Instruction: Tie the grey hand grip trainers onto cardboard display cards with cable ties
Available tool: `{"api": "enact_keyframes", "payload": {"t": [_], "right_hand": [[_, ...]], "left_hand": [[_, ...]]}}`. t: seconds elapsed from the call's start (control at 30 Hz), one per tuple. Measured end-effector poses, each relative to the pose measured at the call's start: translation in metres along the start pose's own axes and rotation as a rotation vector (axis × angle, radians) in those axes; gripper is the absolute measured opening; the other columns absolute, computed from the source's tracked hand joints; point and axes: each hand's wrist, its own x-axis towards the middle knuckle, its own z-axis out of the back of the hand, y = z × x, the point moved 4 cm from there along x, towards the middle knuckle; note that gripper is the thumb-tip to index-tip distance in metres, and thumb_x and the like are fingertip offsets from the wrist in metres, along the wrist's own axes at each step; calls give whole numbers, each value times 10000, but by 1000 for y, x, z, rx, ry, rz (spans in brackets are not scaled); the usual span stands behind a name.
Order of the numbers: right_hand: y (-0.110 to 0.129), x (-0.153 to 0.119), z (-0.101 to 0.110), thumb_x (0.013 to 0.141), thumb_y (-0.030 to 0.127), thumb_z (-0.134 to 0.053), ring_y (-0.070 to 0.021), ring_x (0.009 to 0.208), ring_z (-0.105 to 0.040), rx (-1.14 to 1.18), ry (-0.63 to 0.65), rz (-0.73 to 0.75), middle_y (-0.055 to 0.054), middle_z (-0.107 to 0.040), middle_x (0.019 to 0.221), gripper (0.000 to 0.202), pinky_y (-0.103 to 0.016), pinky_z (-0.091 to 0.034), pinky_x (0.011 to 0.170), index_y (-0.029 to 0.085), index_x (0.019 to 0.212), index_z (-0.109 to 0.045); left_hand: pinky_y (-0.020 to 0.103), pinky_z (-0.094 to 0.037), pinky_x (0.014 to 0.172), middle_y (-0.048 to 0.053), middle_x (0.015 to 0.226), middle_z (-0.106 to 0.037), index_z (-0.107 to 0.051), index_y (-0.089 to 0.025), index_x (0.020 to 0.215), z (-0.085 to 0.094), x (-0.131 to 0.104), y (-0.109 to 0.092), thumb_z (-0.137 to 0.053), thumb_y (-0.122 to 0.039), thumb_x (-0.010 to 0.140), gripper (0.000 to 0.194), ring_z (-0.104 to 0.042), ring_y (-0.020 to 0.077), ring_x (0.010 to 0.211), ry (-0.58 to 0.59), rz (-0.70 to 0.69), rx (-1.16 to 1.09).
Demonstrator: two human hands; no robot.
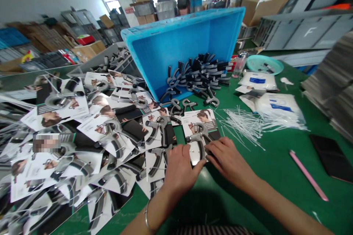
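Observation:
Both hands are at a printed card (190, 126) that carries a grey and black hand grip (203, 143) with a metal spring. My left hand (182, 167) wraps round the card's left and lower side, its thumb along the bottom edge. At the right edge of the card, the bent fingers of my right hand (227, 159) press on the black handle and the card. Left of them, many more cards with grips (114, 136) lie in a loose pile. Behind the card, a blue crate (176, 40) lies tipped on its side with loose grips (201, 73) spilling from its mouth.
White zip ties (245, 123) are spread right of the card, below plastic bags (280, 106). A turquoise plate (278, 67) and a clear jar (239, 65) stand behind. Further right are a pink stick (309, 176), a dark phone (332, 158) and stacked grey sheets (333, 80).

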Motion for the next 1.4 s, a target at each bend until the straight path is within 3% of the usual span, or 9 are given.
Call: {"api": "enact_keyframes", "payload": {"t": [0.23,0.4,0.57,0.77,0.9,1.0,1.1,1.23,1.4], "right_hand": [[19,14,-9,940,155,-495,-261,822,-489,-282,60,64,-100,-633,847,174,-408,-350,728,186,823,-621],[28,27,-9,912,88,-472,-302,844,-521,-387,95,83,-144,-657,858,206,-448,-375,756,151,838,-654],[21,37,-6,864,74,-493,-331,913,-531,-281,107,123,-160,-650,907,206,-480,-388,793,163,829,-674],[25,29,-2,835,163,-530,-329,893,-526,-341,185,208,-181,-645,967,168,-482,-400,778,130,921,-670],[27,25,-1,858,117,-489,-320,836,-539,-337,178,146,-166,-666,843,171,-468,-381,753,142,868,-658],[21,28,0,847,89,-506,-312,820,-547,-268,167,124,-132,-664,736,167,-455,-375,767,175,787,-636],[13,30,4,871,140,-549,-264,787,-553,-102,206,120,-71,-668,729,153,-411,-395,766,211,752,-613],[4,25,9,916,227,-566,-240,835,-566,116,200,76,-35,-683,835,90,-386,-425,787,242,867,-639],[5,14,0,950,249,-556,-231,927,-570,260,89,88,-45,-688,954,123,-382,-436,834,244,971,-677]], "left_hand": [[448,-490,812,104,847,-589,-602,-147,911,3,6,-8,-561,-189,847,87,-577,286,879,-16,-82,31],[442,-501,842,100,884,-609,-602,-154,962,6,3,0,-523,-178,889,110,-588,275,905,21,-89,-45],[419,-494,916,88,1000,-637,-583,-171,1074,13,-3,13,-491,-164,938,165,-598,241,986,22,-59,-236],[382,-480,959,73,1057,-663,-590,-190,1118,13,-5,15,-446,-100,947,241,-601,212,1022,-40,-133,-369],[386,-483,951,77,1051,-675,-604,-195,1114,9,-4,15,-456,-128,955,228,-612,213,1008,-65,-121,-446],[371,-488,937,68,1035,-682,-626,-210,1095,5,-3,16,-487,-172,954,201,-625,204,989,-80,-95,-557],[329,-510,871,48,991,-692,-653,-218,1066,0,-1,21,-550,-204,927,173,-647,188,925,-73,19,-699],[267,-516,783,19,930,-696,-686,-216,977,-6,2,24,-608,-210,889,118,-657,158,845,-26,128,-876],[256,-497,783,19,911,-682,-691,-206,969,-8,7,18,-616,-206,884,114,-643,156,847,-34,93,-883]]}}
